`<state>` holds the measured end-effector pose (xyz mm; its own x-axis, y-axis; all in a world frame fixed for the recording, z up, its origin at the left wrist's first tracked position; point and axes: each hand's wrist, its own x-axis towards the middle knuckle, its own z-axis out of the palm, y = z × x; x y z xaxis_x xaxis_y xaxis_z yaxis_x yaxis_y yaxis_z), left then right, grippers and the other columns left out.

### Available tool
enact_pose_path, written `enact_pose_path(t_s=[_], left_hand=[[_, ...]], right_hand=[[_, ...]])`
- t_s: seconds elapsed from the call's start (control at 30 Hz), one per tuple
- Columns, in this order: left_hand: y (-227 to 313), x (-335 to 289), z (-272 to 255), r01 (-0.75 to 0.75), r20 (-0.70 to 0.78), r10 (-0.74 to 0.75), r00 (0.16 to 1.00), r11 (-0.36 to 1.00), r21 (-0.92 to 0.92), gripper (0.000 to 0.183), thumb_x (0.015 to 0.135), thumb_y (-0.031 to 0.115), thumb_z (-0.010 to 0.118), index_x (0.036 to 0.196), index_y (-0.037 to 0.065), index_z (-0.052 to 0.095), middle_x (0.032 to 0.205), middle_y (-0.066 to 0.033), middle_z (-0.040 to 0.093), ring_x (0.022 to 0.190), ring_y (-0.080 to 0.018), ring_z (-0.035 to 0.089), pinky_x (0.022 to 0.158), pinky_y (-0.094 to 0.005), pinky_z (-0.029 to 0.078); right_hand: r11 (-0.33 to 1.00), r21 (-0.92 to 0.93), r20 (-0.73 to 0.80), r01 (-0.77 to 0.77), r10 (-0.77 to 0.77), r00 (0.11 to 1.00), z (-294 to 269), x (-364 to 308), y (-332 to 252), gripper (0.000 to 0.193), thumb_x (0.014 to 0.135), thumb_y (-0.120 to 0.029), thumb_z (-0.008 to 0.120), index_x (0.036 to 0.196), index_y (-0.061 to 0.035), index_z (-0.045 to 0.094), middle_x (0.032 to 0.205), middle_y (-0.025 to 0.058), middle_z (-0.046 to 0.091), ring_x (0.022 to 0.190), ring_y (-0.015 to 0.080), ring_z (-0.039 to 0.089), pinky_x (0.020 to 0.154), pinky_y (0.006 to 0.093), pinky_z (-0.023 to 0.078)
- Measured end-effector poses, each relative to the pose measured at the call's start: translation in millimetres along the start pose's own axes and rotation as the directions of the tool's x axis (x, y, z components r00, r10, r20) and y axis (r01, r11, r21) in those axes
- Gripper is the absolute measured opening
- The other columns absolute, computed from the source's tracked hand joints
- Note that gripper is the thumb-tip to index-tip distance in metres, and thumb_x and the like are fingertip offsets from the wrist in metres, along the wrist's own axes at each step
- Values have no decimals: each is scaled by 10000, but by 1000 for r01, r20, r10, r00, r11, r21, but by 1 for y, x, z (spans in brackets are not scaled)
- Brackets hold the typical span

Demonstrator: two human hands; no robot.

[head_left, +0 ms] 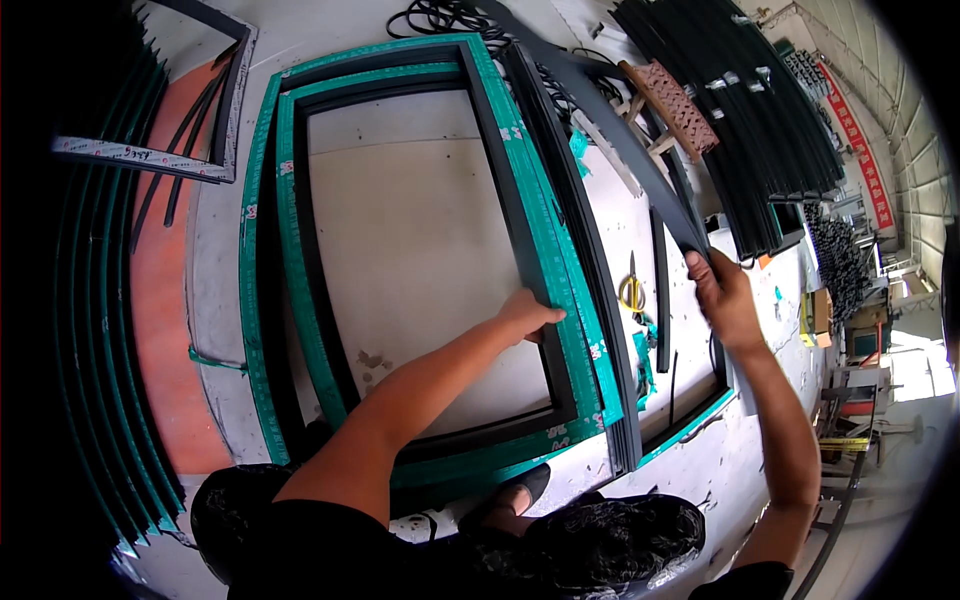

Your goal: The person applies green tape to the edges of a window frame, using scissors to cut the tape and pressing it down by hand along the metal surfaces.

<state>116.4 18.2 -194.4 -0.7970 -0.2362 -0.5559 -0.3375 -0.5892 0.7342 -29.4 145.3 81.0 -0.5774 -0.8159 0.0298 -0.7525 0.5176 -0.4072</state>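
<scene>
Inside the green-taped frame (545, 225) lies a wide opening, its near part crossed by the left forearm (425, 385). At right, a long dark strip (660, 190) and yellow-handled scissors (632, 293) obstruct passage.

A person wears a plain black top with short sleeves (335, 548) that end above the elbows, leaving both forearms (425, 388) and the left hand (530, 317) and right hand (728, 303) bare. The loose trousers (622, 540) are black, printed with a fine, swirling pale-grey pattern. One dark, low-cut shoe (538, 484) shows, with bare skin above its opening.
</scene>
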Motion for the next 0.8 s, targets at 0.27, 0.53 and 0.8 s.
enact_pose_path(t_s=[0.27, 0.53, 0.8], left_hand=[[37, -49, -6, -145, 17, 367, 930, 326, 934, 457, 811, 396, 761, 923, -19, 604, 951, -191, 665, 888, -345, 668, 731, -482, 524], [144, -250, -101, -75, 572, 489, 659, -713, 697, 509, 867, 209, 627, 1363, 178, 515, 1489, -128, 408, 1435, -257, 316, 1177, -419, 284], [67, -366, -176, 264, 674, 728, 124, -679, 685, 356, 840, 276, 745, 1135, 126, 615, 1081, -67, 659, 1053, -240, 623, 932, -407, 455]], right_hand=[[955, -222, -45, 197, -212, 976, 42, 2, 3, 201, 842, -129, 711, 921, -37, 550, 670, 186, 601, 612, 371, 610, 548, 437, 455], [680, -387, 17, 623, -670, 742, 44, 32, -8, 340, 617, -78, 764, 908, -61, 589, 708, 99, 554, 650, 310, 589, 587, 427, 466], [333, -499, 68, 800, -905, 420, 39, 101, -66, 399, 569, -141, 748, 930, -47, 605, 770, 93, 554, 732, 308, 575, 651, 414, 465]])
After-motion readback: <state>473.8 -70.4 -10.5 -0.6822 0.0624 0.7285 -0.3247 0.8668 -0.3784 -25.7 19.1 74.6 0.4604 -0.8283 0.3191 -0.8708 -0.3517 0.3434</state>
